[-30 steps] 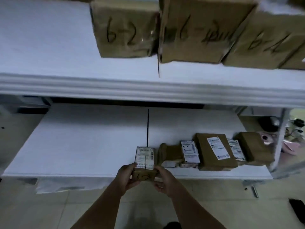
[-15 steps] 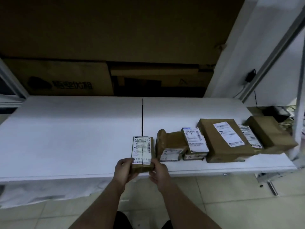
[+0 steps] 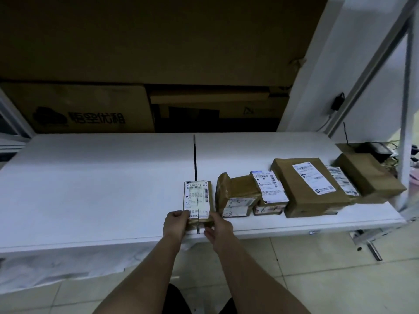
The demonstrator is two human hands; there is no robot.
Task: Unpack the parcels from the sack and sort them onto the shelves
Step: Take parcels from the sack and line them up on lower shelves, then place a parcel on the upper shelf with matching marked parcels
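A small brown parcel (image 3: 198, 199) with a white label on top lies flat on the white lower shelf (image 3: 90, 189), near its front edge. My left hand (image 3: 175, 224) grips its near left corner, fingers curled round it. My right hand (image 3: 218, 226) sits at its near right corner, fingers loosely extended beside the box. To its right runs a row of brown parcels: a taped one (image 3: 235, 196), a labelled one (image 3: 268, 192), a large flat one (image 3: 309, 185) and an end one (image 3: 368, 177).
Big cardboard boxes (image 3: 79, 107) stand behind the shelf. A metal shelf post (image 3: 405, 123) rises at the right. A dark seam (image 3: 194, 159) divides the shelf board. Tiled floor (image 3: 317, 273) lies below, and the shelf's left half is bare.
The view dropped from the upper shelf to the lower one. The parcel moved forward from the shelf edge onto the board, coming down flat beside the row.
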